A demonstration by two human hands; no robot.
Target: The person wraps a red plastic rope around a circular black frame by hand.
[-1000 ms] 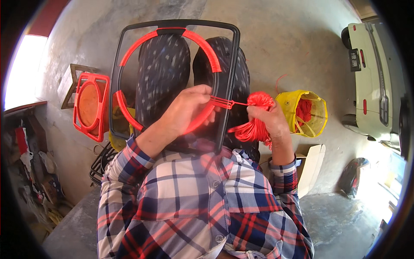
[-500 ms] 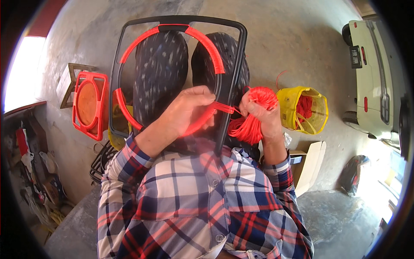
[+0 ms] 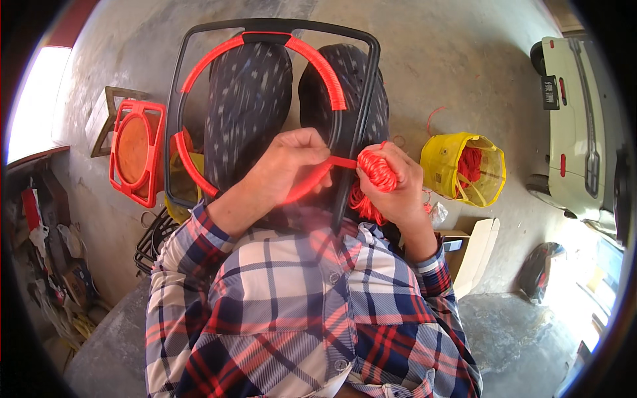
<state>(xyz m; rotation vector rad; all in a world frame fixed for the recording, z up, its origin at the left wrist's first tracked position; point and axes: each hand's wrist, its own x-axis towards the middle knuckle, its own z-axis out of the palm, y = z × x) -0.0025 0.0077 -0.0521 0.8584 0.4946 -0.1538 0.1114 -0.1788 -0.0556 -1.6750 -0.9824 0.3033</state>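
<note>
A black frame (image 3: 371, 73) with rounded corners and an inner ring lies across my lap. Red cord wrapping (image 3: 323, 66) covers several stretches of the ring; bare black shows between them. My left hand (image 3: 300, 159) pinches the ring at its lower right, thumb on top, where the wrapping ends. From there a flat band of red cord runs right, over the frame's side bar, to my right hand (image 3: 397, 179). That hand is closed around a bundle of red cord (image 3: 377, 171), whose loops hang down below the fingers.
At the right stands a yellow bucket (image 3: 438, 162) with more red cord inside, near an open cardboard box (image 3: 479, 255). To the left are a red-wrapped frame (image 3: 159, 142) on a stool and a stack of black frames (image 3: 156, 242). A parked vehicle (image 3: 574, 126) is at far right.
My right hand has shifted a little left and turned with the cord bundle. The strands between the hands now lie together as a flat band. My left hand stays at the ring.
</note>
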